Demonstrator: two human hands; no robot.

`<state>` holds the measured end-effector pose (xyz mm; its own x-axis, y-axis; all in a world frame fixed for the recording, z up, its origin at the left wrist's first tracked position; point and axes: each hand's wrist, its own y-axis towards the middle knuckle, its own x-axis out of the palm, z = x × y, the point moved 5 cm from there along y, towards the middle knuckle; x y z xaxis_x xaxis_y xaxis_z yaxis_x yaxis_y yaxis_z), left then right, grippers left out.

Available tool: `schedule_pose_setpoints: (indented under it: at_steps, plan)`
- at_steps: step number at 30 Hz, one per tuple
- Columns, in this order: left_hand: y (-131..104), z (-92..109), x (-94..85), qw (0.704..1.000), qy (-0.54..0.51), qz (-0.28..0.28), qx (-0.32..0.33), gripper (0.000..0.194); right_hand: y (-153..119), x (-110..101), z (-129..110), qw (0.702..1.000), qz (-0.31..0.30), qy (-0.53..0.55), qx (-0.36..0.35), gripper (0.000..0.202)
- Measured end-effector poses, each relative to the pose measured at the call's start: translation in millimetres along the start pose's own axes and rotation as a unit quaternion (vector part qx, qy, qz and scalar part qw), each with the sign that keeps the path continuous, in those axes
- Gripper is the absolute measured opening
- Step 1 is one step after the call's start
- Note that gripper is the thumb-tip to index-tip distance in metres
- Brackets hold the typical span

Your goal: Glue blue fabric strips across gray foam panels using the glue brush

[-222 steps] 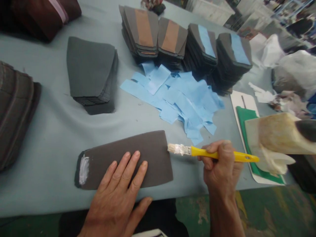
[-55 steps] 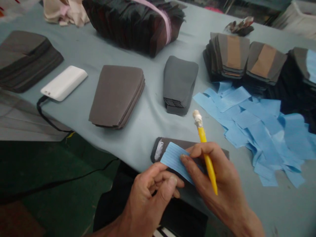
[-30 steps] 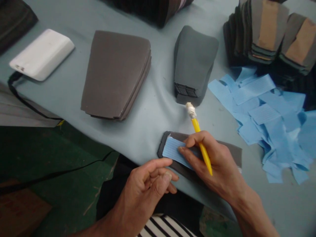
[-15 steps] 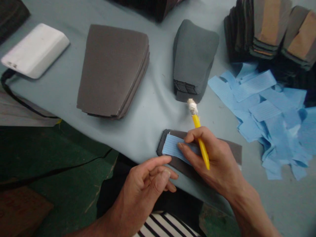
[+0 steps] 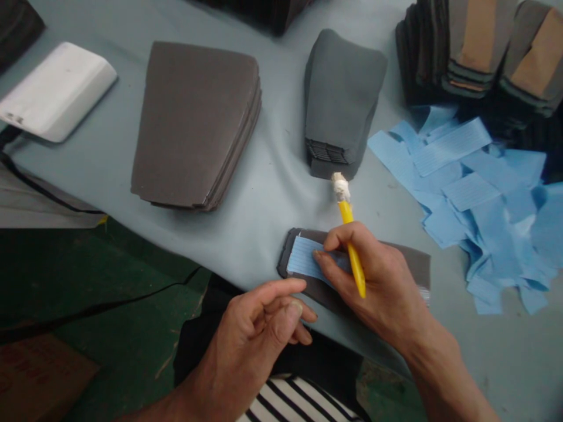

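Observation:
A yellow-handled brush with a whitish, crusted tip is held in my right hand, its tip pointing away from me. The thumb and index finger of that hand rest on a light blue ribbed strip. This strip lies on a long dark grey piece at the table's near edge. My left hand is beside the piece's lower left side, fingers loosely curled and apart, holding nothing. Just beyond the brush tip stands a stack of dark grey-green pieces.
A stack of brownish grey panels lies left of centre on the table. Loose blue strips are heaped at the right, below dark stacks with tan strips. A white device with a black cable sits at the left.
The view has shifted slightly, so the table items appear a little further left. My right hand and the brush have moved slightly left; my left hand is almost unmoved.

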<state>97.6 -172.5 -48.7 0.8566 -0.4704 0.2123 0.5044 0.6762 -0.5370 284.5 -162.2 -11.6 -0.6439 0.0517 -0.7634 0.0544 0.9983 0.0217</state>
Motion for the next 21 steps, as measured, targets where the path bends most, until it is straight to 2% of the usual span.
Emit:
schedule_pose_setpoints:
  at_steps: [2,4,7,9,13,21]
  plan:
    - [0.6,6.6,-3.4,0.997,0.059,0.019,0.05,0.028,-0.7,0.1,0.3,1.0,0.002,-0.007,-0.002,0.013]
    - [1.4,16.4,-7.9,0.979,0.148,0.054,0.13,0.021,-1.0,0.0,0.0,1.0,0.003,-0.009,-0.007,0.013]
    - [2.2,29.5,-12.6,0.927,0.27,0.107,0.239,0.019,-0.5,-0.4,-1.7,1.0,0.003,-0.005,-0.018,0.015]
    - [3.0,34.6,-13.6,0.896,0.319,0.123,0.284,0.019,0.1,-0.6,-2.4,1.0,0.003,-0.005,-0.02,0.016]
    - [5.0,39.0,-13.3,0.864,0.369,0.128,0.318,0.017,0.5,0.6,-2.2,1.0,0.001,-0.003,-0.011,0.015]
    - [10.4,41.3,-24.9,0.848,0.406,0.149,0.307,0.021,-0.5,2.7,-2.8,1.0,0.0,-0.004,-0.007,0.01]
